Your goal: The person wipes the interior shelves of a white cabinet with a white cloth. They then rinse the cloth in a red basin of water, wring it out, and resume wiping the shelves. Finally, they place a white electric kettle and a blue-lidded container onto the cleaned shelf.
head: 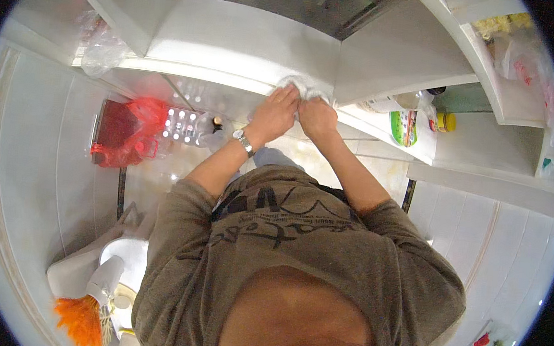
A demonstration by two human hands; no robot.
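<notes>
A crumpled white cloth (296, 84) lies at the front edge of a white cabinet shelf (238, 43), near the corner with an upright divider. My left hand (277, 109), with a metal watch on its wrist, rests on the cloth with the fingers pointing forward, pressing it against the shelf edge. Close beside it, my right hand (317, 117) is closed on the cloth's right part. The two hands nearly touch.
Right of the divider, a green-and-white package (403, 128) and a yellow-capped container (444, 122) stand on a shelf. A plastic bag (101, 57) hangs at the left shelf. Below left are a red plastic bag (147, 119) and wrapped bottles (180, 125). Orange decorative plumes (81, 321) are behind left.
</notes>
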